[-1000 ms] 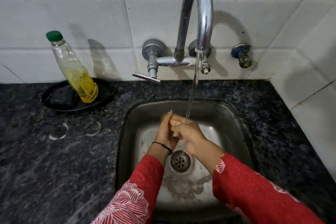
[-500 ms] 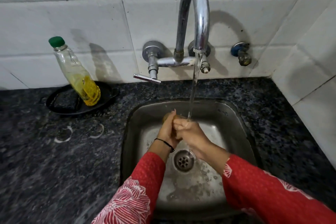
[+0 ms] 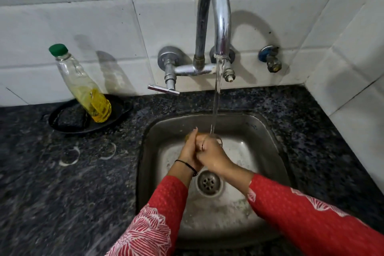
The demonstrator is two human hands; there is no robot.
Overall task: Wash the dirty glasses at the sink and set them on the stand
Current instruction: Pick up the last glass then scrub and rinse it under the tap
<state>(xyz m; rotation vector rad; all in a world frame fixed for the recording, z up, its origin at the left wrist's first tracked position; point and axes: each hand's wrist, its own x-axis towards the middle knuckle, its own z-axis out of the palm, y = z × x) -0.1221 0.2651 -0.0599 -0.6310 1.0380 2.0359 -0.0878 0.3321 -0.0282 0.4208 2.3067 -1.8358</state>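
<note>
A square stainless-steel sink (image 3: 268,143) with rounded corners was set into a dark speckled stone worktop (image 3: 62,193); a round perforated drain (image 3: 208,182) was seen at its centre. A curved chrome tap (image 3: 214,16) was mounted on the white tiled wall (image 3: 83,27), and a thin water stream (image 3: 216,102) was falling from it. A clear glass (image 3: 217,138) was held over the basin, right under the stream; only part of its rim was visible past the hands, and its axis could not be told.

The left hand (image 3: 190,149) was raised edge-on, fingers (image 3: 194,134) straight and pressed against the glass's left side. The right hand (image 3: 212,154) was wrapped over from the right, its fingers curled on the glass. Both wrists were angled inward, meeting above the drain. Red patterned sleeves (image 3: 301,214) covered the forearms; a thin black band (image 3: 187,165) was worn on the left wrist.

A clear plastic bottle (image 3: 83,85), green-capped and part-filled with yellow liquid, was leaning in a black round dish (image 3: 68,124) on the worktop beside a dark scrub pad (image 3: 70,118). White ring marks (image 3: 70,156) were left on the stone.
</note>
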